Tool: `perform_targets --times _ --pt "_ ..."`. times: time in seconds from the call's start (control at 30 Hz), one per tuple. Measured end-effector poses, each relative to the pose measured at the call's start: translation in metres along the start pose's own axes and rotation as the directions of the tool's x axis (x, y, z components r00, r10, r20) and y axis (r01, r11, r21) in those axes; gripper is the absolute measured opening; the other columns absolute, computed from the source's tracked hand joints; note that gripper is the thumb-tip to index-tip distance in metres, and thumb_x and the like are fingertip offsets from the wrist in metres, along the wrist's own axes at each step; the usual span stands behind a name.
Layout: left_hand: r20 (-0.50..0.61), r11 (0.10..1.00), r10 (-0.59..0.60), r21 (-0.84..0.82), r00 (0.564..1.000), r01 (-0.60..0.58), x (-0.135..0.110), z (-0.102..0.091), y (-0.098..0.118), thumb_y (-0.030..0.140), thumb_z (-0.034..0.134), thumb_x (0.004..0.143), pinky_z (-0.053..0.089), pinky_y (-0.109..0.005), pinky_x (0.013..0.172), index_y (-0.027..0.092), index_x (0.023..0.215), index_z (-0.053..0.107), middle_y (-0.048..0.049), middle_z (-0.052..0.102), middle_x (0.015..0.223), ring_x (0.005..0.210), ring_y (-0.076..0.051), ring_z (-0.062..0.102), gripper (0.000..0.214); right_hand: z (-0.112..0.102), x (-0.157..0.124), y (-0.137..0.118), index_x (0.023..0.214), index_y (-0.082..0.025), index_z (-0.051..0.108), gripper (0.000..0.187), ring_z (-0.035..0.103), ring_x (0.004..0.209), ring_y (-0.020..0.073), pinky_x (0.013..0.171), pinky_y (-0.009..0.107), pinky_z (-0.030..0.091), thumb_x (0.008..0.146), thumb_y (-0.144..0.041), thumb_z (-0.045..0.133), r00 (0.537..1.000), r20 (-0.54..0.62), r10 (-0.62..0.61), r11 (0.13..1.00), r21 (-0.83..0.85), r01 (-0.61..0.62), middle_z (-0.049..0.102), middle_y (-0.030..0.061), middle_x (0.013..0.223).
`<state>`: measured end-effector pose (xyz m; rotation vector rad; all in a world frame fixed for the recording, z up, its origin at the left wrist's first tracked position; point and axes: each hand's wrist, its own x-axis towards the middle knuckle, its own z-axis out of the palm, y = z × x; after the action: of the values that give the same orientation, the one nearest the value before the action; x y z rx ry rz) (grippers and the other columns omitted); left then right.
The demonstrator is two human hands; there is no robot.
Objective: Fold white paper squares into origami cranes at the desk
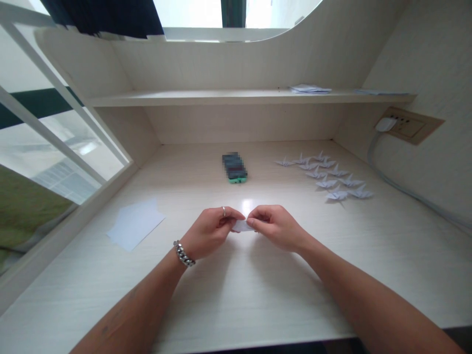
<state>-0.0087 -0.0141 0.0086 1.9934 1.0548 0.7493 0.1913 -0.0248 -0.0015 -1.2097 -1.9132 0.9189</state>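
Observation:
A small piece of folded white paper (241, 226) is held between both hands, above the middle of the desk. My left hand (212, 228), with a ring and a chain bracelet, pinches its left side between thumb and fingers. On the other side, my right hand (275, 226) grips the paper's right edge with thumb and forefinger. Much of the paper is hidden by the fingers, so its exact folded form cannot be made out. Several white paper cranes (326, 183) stand grouped at the back right of the desk.
Loose white paper sheets (136, 223) lie at the left. A dark phone-like object with a green end (236, 169) rests behind my hands. Stacked papers (309, 89) are on the shelf (206, 98). A white plug (386, 124) with its cable (398, 187) runs along the right wall.

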Motion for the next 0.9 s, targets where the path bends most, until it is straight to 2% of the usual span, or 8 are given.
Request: perform_targets --times 0.13,0.3,0.43,0.67,0.9 --pt "-0.042 1.0 -0.001 -0.013 0.999 0.0 0.001 0.002 -0.002 0.024 0.057 0.085 0.051 -0.027 0.07 0.017 0.095 0.07 -0.0064 0.074 0.088 0.077 -0.018 0.067 0.018 -0.001 0.0 0.0 0.075 -0.017 0.069 0.017 0.055 0.063 0.0133 0.057 0.024 0.038 0.084 -0.024 0.056 1.0 -0.022 -0.003 1.0 0.019 0.003 0.066 0.001 0.068" --pt "-0.069 0.98 0.039 0.198 0.997 -0.025 0.002 0.009 0.0 0.027 0.055 0.087 0.043 -0.024 0.06 0.018 0.079 0.066 -0.0022 0.068 0.071 0.063 -0.014 0.059 0.016 0.001 -0.001 0.002 0.08 -0.017 0.07 0.016 0.058 0.069 0.0133 0.062 0.024 0.04 0.084 -0.023 0.056 0.999 -0.005 -0.042 0.999 -0.033 0.041 0.069 0.0019 0.075" --pt "-0.028 0.945 0.085 0.319 0.996 -0.072 0.001 0.013 0.002 0.023 0.054 0.086 0.04 -0.024 0.06 0.018 0.078 0.064 -0.0007 0.066 0.071 0.062 -0.013 0.055 0.014 0.004 -0.001 0.0 0.073 -0.016 0.069 0.015 0.055 0.063 0.0109 0.059 0.022 0.037 0.082 -0.018 0.056 0.996 0.043 -0.079 0.991 -0.104 0.083 0.066 0.0001 0.069" --pt "-0.037 0.95 0.016 0.312 0.999 -0.004 0.001 0.007 0.004 0.025 0.053 0.086 0.037 -0.024 0.059 0.018 0.077 0.063 0.0006 0.063 0.068 0.061 -0.013 0.053 0.015 -0.004 0.001 -0.002 0.068 -0.016 0.069 0.015 0.053 0.06 0.0102 0.055 0.021 0.036 0.074 -0.014 0.055 0.998 0.036 0.047 0.999 -0.024 -0.046 0.064 -0.0012 0.063" --pt "-0.036 0.954 -0.02 0.298 0.999 0.03 0.002 0.004 0.003 0.026 0.053 0.086 0.036 -0.025 0.058 0.018 0.077 0.064 0.0008 0.062 0.066 0.06 -0.013 0.052 0.016 -0.01 0.002 0.006 0.068 -0.016 0.071 0.016 0.055 0.061 0.0114 0.055 0.021 0.037 0.071 -0.014 0.056 0.998 0.04 0.046 0.999 0.004 -0.046 0.065 -0.0011 0.064"
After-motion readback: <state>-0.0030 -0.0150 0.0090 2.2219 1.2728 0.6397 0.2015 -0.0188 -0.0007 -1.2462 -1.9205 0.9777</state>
